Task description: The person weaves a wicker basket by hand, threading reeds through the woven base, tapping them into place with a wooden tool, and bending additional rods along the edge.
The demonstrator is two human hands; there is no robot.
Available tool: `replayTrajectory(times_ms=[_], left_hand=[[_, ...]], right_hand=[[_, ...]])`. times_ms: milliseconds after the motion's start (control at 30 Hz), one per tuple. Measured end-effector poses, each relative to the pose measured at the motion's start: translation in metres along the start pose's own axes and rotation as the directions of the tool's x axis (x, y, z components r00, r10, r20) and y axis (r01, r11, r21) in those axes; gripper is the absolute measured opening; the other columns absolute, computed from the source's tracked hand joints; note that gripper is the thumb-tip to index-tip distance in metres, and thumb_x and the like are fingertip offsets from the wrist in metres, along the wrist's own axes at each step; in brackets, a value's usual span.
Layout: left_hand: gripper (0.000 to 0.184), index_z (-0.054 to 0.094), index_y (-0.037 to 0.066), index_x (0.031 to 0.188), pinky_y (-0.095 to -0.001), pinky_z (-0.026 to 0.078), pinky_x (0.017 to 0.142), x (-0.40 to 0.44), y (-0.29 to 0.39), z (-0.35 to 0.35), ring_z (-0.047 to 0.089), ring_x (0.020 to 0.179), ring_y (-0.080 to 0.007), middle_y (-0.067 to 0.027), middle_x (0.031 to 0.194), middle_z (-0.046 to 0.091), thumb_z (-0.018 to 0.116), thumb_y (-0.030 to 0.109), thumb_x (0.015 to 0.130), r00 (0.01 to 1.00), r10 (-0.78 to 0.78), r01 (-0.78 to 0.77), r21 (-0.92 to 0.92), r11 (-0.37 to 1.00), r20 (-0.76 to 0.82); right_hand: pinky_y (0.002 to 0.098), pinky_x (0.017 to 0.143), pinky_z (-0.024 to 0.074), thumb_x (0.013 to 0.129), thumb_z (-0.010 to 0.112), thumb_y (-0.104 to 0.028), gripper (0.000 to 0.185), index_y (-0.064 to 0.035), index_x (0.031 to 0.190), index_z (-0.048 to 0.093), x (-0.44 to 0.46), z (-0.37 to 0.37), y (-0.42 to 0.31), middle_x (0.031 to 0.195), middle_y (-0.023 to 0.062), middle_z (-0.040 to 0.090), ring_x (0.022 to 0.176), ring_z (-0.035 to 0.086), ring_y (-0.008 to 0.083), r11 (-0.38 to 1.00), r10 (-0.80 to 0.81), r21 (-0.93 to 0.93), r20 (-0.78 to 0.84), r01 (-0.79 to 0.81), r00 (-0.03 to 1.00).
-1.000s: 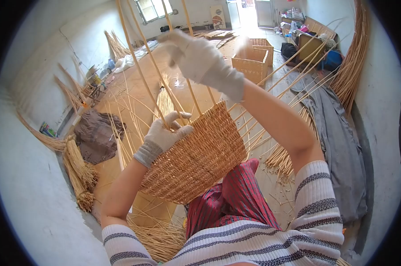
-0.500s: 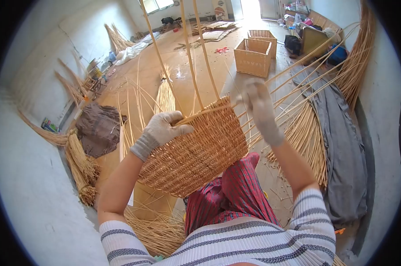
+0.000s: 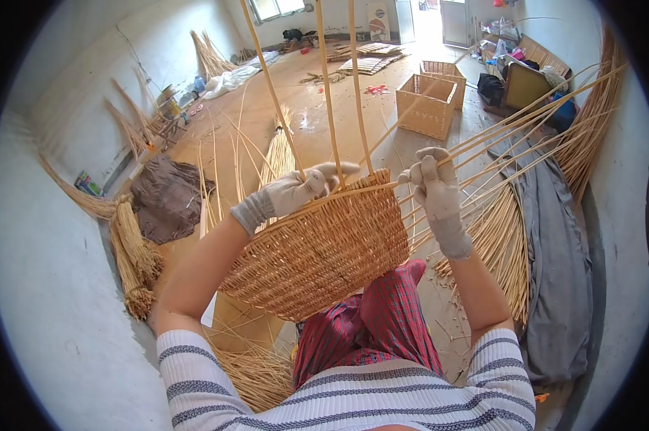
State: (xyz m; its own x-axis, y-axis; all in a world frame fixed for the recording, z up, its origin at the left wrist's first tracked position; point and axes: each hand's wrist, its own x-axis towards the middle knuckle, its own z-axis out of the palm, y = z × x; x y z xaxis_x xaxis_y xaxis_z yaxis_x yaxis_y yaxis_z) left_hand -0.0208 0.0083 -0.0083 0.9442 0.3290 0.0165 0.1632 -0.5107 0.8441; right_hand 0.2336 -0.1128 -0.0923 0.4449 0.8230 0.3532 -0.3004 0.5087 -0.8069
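A partly woven wicker basket [image 3: 324,251] leans tilted above my lap, with tall upright stakes [image 3: 329,108] rising from its upper edge. My left hand [image 3: 292,194], in a pale knit glove, is closed on that edge among the stakes; a finger stretches right behind one of them. Beyond the basket's right corner, my gloved right hand [image 3: 437,190] pinches a wicker strand [image 3: 371,188] that runs along the top edge. More long stakes [image 3: 532,118] fan out from the basket's right side, past my right hand. The left fingertips are partly hidden by stakes.
Two finished-looking woven boxes [image 3: 426,108] stand ahead on the floor. Bundled canes [image 3: 500,248] and a grey cloth [image 3: 554,273] lie on the right. At left are tied bundles [image 3: 132,251] and a brown cloth [image 3: 168,197]. Loose wicker [image 3: 256,373] lies beside my lap.
My right hand, blurred before, has moved slightly down and now pinches the strand distinctly. My left hand has shifted right along the edge, a finger now extended. The view has tilted slightly.
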Motion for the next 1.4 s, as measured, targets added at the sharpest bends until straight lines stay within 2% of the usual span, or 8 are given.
replayTrajectory(times_ms=[400,500,833,1033,1133,1267,1367,1400], left_hand=[[0.057,0.063,0.002,0.075,-0.0375,0.05,0.075,-0.003,-0.002,0.01,0.06,0.08,-0.0237,-0.0086,0.08,0.06,0.052,0.052,0.099,0.8,0.493,0.014,0.832,0.555,-0.342],[0.052,0.066,0.002,0.081,-0.0327,0.051,0.074,-0.009,-0.029,0.006,0.061,0.079,-0.0161,-0.0051,0.083,0.065,0.056,0.05,0.097,0.93,-0.03,0.136,0.267,0.954,-0.365],[0.056,0.072,0.003,0.103,-0.0331,0.052,0.074,0.005,0.007,0.023,0.064,0.08,-0.0164,-0.0074,0.082,0.069,0.068,0.056,0.087,0.903,-0.285,0.366,0.228,0.902,-0.323],[0.061,0.073,0.002,0.095,-0.0359,0.052,0.076,0.012,0.022,0.029,0.064,0.08,-0.0185,-0.0066,0.084,0.069,0.065,0.062,0.086,0.832,-0.407,0.529,0.323,0.784,-0.377],[0.06,0.067,0.004,0.103,-0.0388,0.052,0.074,0.009,0.003,0.026,0.064,0.078,-0.0195,-0.0072,0.085,0.069,0.066,0.061,0.085,0.893,-0.249,0.387,0.358,0.85,-0.375],[0.058,0.05,0.009,0.119,-0.0373,0.05,0.065,0.008,-0.003,0.032,0.058,0.069,-0.017,-0.0082,0.087,0.065,0.075,0.048,0.084,0.892,-0.087,0.241,0.303,0.922,-0.444],[0.063,0.044,0.009,0.124,-0.0331,0.048,0.058,0.006,0.008,0.031,0.054,0.062,-0.0137,-0.0086,0.089,0.062,0.08,0.039,0.082,0.89,-0.043,0.207,0.319,0.925,-0.453],[0.065,0.043,0.009,0.125,-0.0319,0.048,0.057,0.003,0.011,0.032,0.054,0.06,-0.0132,-0.0085,0.093,0.062,0.082,0.037,0.081,0.889,-0.041,0.214,0.334,0.918,-0.455]], right_hand=[[0.0175,0.042,0.0333,0.105,0.049,-0.021,0.016,-0.0085,0.114,0.052,0.003,0.005,-0.005,0.074,0.0004,0.055,0.074,0.067,0.0122,0.999,-0.039,0.009,0.066,0.039,0.997],[0.0169,0.042,0.0359,0.105,0.049,-0.021,0.015,-0.0084,0.114,0.052,0.006,0.004,-0.001,0.075,0.0008,0.056,0.076,0.068,0.0126,1.0,-0.023,0.011,0.058,0.023,0.998],[0.0235,0.058,0.0524,0.105,0.048,-0.016,0.014,-0.0052,0.113,0.052,0.008,0.019,-0.008,0.079,0.0027,0.057,0.081,0.069,0.0144,0.996,-0.038,-0.082,0.01,0.039,0.999],[0.0414,0.089,0.0548,0.102,0.05,-0.009,0.015,-0.003,0.113,0.056,-0.062,0.044,0.005,0.102,0.0125,0.067,0.101,0.067,0.0255,0.715,-0.629,-0.191,0.246,0.673,0.738],[0.0389,0.086,0.0556,0.102,0.049,-0.011,0.017,-0.0046,0.116,0.057,-0.06,0.034,-0.003,0.105,0.0138,0.069,0.099,0.068,0.0249,0.503,-0.573,-0.249,0.621,0.828,0.535],[0.0334,0.084,0.0572,0.104,0.043,-0.008,0.02,0.0014,0.118,0.054,0.023,0.076,-0.06,0.099,0.0131,0.07,0.095,0.071,0.0222,0.924,-0.115,-0.291,0.409,0.249,0.905],[0.0328,0.071,0.059,0.103,0.045,-0.01,0.022,0.0027,0.118,0.053,0.068,0.122,-0.078,0.093,0.0127,0.071,0.082,0.073,0.0216,0.76,0.06,-0.596,0.462,0.26,0.885],[0.0341,0.066,0.0585,0.102,0.047,-0.013,0.022,0.0016,0.117,0.055,0.082,0.13,-0.068,0.089,0.0118,0.072,0.078,0.073,0.0224,0.287,0.068,-0.855,0.468,0.432,0.881]])
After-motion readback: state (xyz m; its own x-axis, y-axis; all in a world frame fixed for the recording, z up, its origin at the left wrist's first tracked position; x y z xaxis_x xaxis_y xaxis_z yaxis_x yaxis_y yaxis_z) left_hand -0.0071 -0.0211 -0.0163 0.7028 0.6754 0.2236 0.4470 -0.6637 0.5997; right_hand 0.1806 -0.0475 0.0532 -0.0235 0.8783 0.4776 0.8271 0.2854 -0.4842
